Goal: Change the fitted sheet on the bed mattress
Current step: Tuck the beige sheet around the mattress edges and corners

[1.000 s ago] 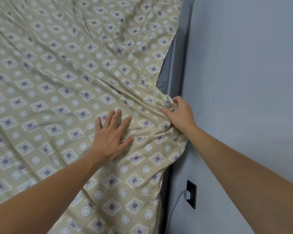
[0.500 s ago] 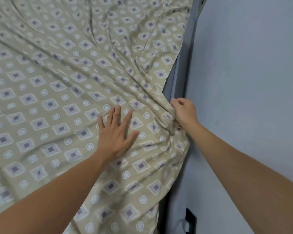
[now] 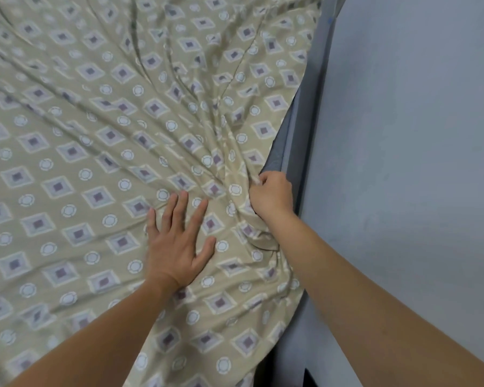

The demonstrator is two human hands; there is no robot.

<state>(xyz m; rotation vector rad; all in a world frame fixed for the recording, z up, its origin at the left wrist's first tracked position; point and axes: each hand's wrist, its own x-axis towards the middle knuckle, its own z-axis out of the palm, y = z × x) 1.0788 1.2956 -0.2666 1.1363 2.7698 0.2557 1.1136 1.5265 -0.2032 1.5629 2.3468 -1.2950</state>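
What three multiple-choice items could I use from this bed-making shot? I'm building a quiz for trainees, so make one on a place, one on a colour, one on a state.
1. Where is the right hand?
A. at the sheet's edge beside the wall
B. flat in the middle of the bed
C. on the wall socket

2. What is the ground colour of the patterned sheet?
A. bright red
B. beige
C. black

3. How does the left hand lie?
A. curled in a fist round the fabric
B. lifted clear of the bed
C. flat, fingers spread on the sheet

Answers:
1 A, since it grips bunched fabric next to the grey wall.
2 B, since the cloth is beige with purple diamonds and white circles.
3 C, since the palm and straight fingers rest on the cloth.
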